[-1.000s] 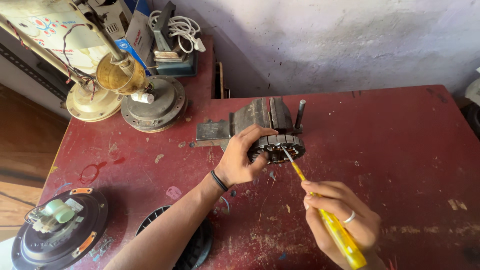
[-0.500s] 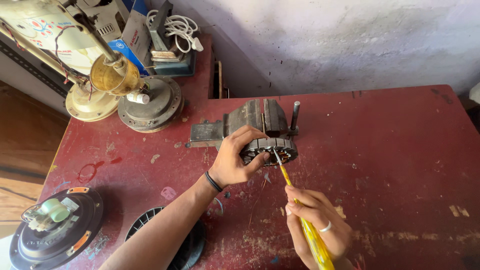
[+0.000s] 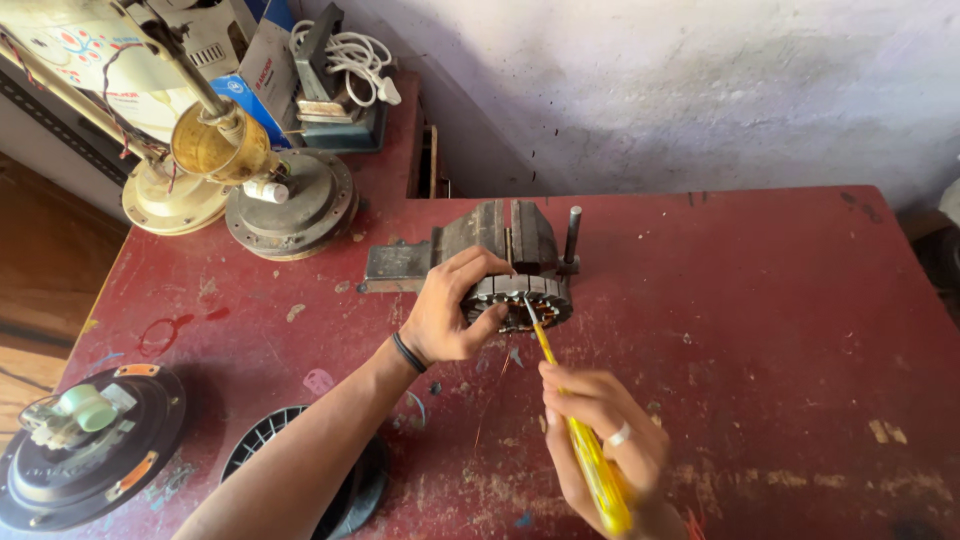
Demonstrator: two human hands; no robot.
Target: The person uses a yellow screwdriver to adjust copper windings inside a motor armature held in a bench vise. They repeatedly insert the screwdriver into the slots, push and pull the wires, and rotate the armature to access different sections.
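Note:
A round laminated motor stator (image 3: 532,297) sits in front of a grey bench vise (image 3: 500,243) on the red table (image 3: 760,330). My left hand (image 3: 449,313) grips the stator's left side, thumb under its front edge. A yellow-handled screwdriver (image 3: 580,440) is held in my right hand (image 3: 601,432), and its metal tip pokes into the stator's centre. A black band circles my left wrist and a ring is on my right hand.
Fan motor housings and a brass-coloured part (image 3: 250,170) stand at the back left with a white cable (image 3: 350,55) behind. A black fan motor (image 3: 85,450) and a black ribbed cover (image 3: 300,470) lie at the front left. A whitewashed wall runs behind the table.
My right hand with the screwdriver has shifted left and nearer the stator. The left hand stays on the stator.

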